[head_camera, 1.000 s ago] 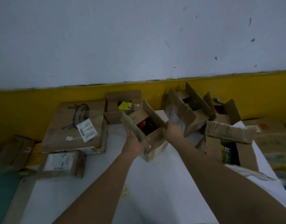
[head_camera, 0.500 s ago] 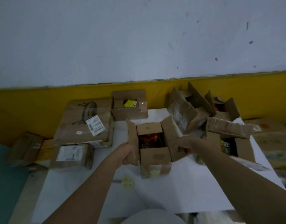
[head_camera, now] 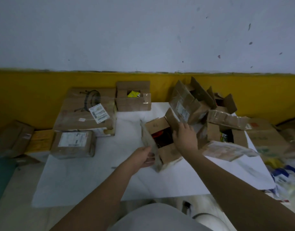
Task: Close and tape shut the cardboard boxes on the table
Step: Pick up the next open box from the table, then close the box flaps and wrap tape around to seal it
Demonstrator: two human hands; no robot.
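A small open cardboard box (head_camera: 169, 154) sits on the white table (head_camera: 93, 177), turned at an angle, with red items inside. My left hand (head_camera: 143, 156) grips its tape-covered left flap (head_camera: 149, 142), which stands up. My right hand (head_camera: 185, 137) rests over the box's right side, fingers on the raised right flap (head_camera: 172, 119). The far flap lies partly folded inward. No tape roll is visible.
Closed boxes lie at the left: a large flat one (head_camera: 85, 110) and a small labelled one (head_camera: 73, 144). Open boxes stand at the back (head_camera: 133, 100) and right (head_camera: 190, 104), (head_camera: 226, 130). Plastic bags (head_camera: 286, 177) crowd the right edge. More boxes (head_camera: 15, 137) sit far left.
The box has been pulled nearer and rotated. My right hand moved from outside the right flap to over the box opening. The scissors seen earlier are hidden now.
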